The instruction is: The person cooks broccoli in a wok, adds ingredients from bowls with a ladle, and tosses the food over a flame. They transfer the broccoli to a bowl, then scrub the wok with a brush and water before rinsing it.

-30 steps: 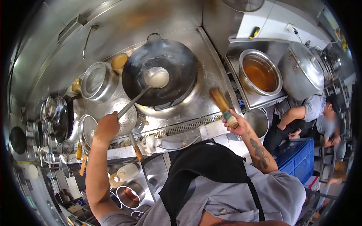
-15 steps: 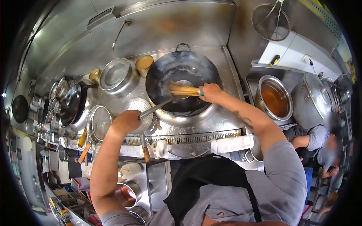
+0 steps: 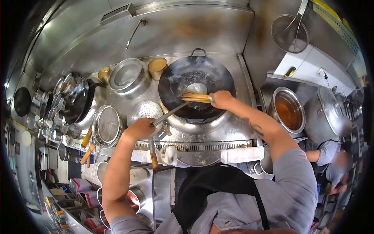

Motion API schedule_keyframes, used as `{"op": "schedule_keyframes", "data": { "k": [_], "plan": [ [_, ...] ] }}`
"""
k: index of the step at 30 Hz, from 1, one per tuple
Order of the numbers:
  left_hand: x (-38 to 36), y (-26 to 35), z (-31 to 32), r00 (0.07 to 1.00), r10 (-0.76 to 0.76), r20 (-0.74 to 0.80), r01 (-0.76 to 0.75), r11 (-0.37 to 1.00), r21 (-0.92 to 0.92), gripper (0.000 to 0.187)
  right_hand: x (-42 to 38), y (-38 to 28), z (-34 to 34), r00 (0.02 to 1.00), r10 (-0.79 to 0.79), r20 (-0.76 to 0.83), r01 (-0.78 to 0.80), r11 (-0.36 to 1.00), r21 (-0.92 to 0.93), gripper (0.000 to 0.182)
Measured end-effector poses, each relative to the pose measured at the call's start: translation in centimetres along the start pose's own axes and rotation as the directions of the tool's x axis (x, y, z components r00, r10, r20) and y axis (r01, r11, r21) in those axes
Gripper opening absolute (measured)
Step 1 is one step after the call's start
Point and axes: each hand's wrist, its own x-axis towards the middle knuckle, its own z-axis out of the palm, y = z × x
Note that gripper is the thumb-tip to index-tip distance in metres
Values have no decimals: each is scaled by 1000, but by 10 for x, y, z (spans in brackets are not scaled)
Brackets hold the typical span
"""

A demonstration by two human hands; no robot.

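Note:
A large black wok [image 3: 183,80] sits on the steel range, steaming. My left hand [image 3: 142,128] grips the long handle of a metal ladle [image 3: 196,89], whose bowl rests inside the wok. My right hand [image 3: 221,99] holds a bamboo wok brush [image 3: 194,97], its bristles lying across the wok's inside just below the ladle bowl. Both arms reach forward over the range's front edge.
A lidded steel pot [image 3: 128,80], a perforated strainer [image 3: 145,112], a mesh skimmer [image 3: 106,126] and a second dark wok [image 3: 78,101] crowd the left. A pot of brown liquid [image 3: 287,110] and a large lid [image 3: 327,111] stand right. Another person [image 3: 331,160] crouches at lower right.
My right hand swung the brush from the range's front edge into the wok and is sweeping it there. The ladle stayed in the wok. My view shifted left and down.

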Motion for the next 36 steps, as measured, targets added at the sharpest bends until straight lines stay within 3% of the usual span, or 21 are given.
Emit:
{"op": "schedule_keyframes", "data": {
  "k": [2,3,4,6,7,8,9,10,11,14,16,17,19,21,24,25,26,28,32,34,36],
  "plan": [
    [1,6,-5,998,-43,47,44,999,-29,32,9,11,-8,989,141,32,-142,990,3,25],
    [0,8,-6,991,-90,98,96,994,-56,31,14,11,-6,982,174,-77,-169,984,63,26],
    [0,8,-6,991,-92,98,98,994,-57,31,15,5,-1,982,172,-76,-167,984,64,26],
    [3,11,-6,996,-62,58,60,998,26,34,15,-9,11,975,215,54,-221,964,150,29],
    [1,13,-5,996,-60,61,58,998,29,34,12,-3,11,982,86,167,-133,945,299,38],
    [-5,16,-3,997,-74,-33,79,969,234,35,8,9,8,982,87,169,-136,943,305,38],
    [-12,20,0,990,-67,-127,115,898,425,37,5,24,-2,903,161,398,-355,802,481,42],
    [-17,25,2,989,-70,-129,119,898,424,37,5,45,-12,774,159,613,-569,600,562,46],
    [-24,30,4,985,-29,-173,120,832,541,37,19,78,18,875,150,460,-388,785,482,46],
    [-25,35,13,978,80,-195,80,712,698,39,6,36,-26,973,198,120,-217,961,172,42],
    [-21,41,12,976,70,-208,108,675,730,43,-4,9,-29,997,77,11,-77,953,294,41],
    [-23,44,13,977,71,-200,102,672,734,43,-3,5,-49,856,185,483,-435,763,478,40],
    [-25,50,11,980,21,-198,134,663,736,44,11,31,-25,877,210,432,-397,824,405,40],
    [-22,48,14,978,43,-207,133,633,762,43,9,30,-26,932,247,265,-331,878,347,45],
    [-20,50,9,972,68,-224,139,601,787,39,-12,7,-47,897,147,417,-362,786,502,45],
    [-20,50,6,968,72,-239,150,599,786,35,-13,21,-41,885,152,440,-362,819,444,44],
    [-18,49,2,968,74,-242,151,596,789,35,1,56,-2,942,139,306,-235,924,302,42],
    [-15,47,-5,975,73,-211,122,618,776,25,3,67,-40,923,265,279,-336,908,249,38],
    [0,54,-20,971,73,-227,140,597,790,19,3,12,-40,955,288,65,-289,957,15,34],
    [-1,58,-29,958,131,-255,138,568,811,13,-11,13,-30,982,119,146,-148,967,208,36],
    [-3,62,-32,960,94,-263,177,528,831,11,-11,40,-35,920,162,356,-230,960,158,38]
  ]
}}
